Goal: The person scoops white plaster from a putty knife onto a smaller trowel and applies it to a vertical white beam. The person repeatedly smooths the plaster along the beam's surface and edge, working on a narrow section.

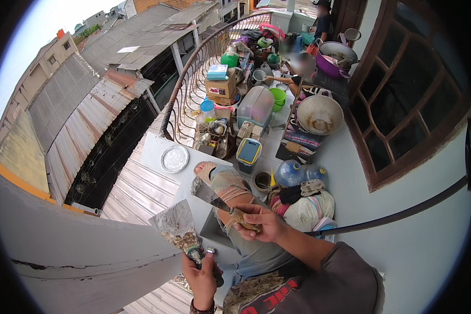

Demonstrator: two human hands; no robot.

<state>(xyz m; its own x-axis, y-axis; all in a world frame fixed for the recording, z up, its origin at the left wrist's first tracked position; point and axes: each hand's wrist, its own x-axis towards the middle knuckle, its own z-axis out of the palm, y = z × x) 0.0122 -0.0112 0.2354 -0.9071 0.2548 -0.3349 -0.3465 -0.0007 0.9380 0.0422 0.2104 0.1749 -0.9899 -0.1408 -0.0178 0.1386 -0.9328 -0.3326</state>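
My left hand (200, 280) is closed round the dark handle of a wide putty knife (177, 225), whose blade is crusted with pale and brown residue. In my right hand (264, 222) is a second putty knife (208, 194) with a worn wooden handle. Grey-white paste clings to the end of its blade, which lies over my bent leg in torn jeans (236, 191). The two blades are apart, the left one lower. Below the right blade, a grey open recess or container (214, 230) is partly hidden by my leg.
A round silver lid (175, 158) lies on the white ledge beside my bare foot (205, 170). A curved metal railing (180, 97) bounds the cluttered balcony. Water jugs (289, 174), a lidded bin (248, 153) and a large wok (320, 115) stand ahead. Two people are farther back.
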